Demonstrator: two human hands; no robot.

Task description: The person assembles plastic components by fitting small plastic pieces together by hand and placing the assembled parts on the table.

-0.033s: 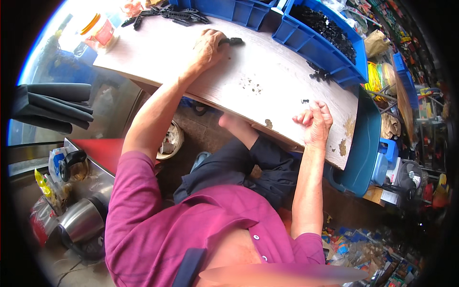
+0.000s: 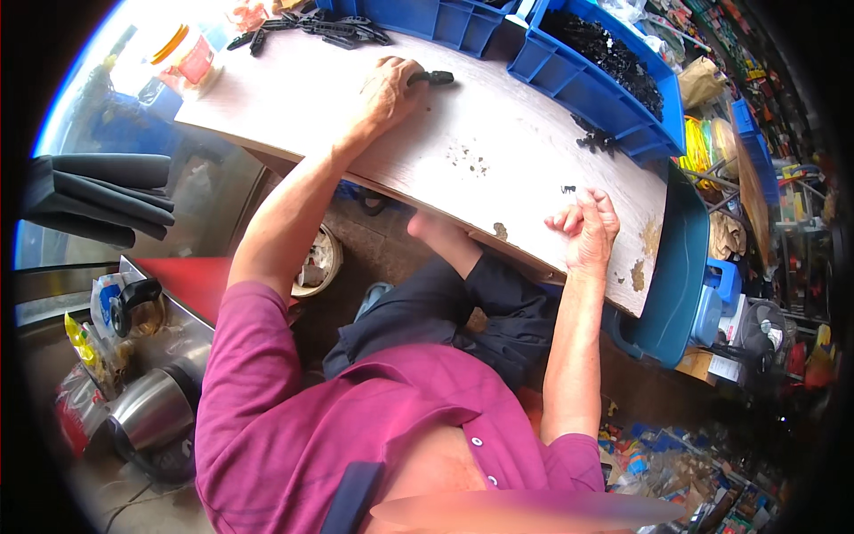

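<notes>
My left hand [image 2: 388, 93] rests at the far side of the table, its fingers closed round a black elongated plastic part [image 2: 436, 78]. One end of that part sticks out to the right of the fingers. Near the table's right end, my right hand [image 2: 587, 224] is raised with curled fingers, pinching a small black pronged piece [image 2: 567, 189] at the fingertips. Several similar black elongated parts [image 2: 338, 32] lie in a pile beyond my left hand. A few small black pieces [image 2: 598, 141] lie beside the blue crate at the right.
A blue crate [image 2: 569, 76] filled with small black parts stands at the table's back right; another blue crate [image 2: 427, 28] is beside it. A jar with an orange lid [image 2: 185, 58] stands at the left end. The pale tabletop [image 2: 391, 165] has worn patches. A teal bin [image 2: 672, 294] adjoins its right end.
</notes>
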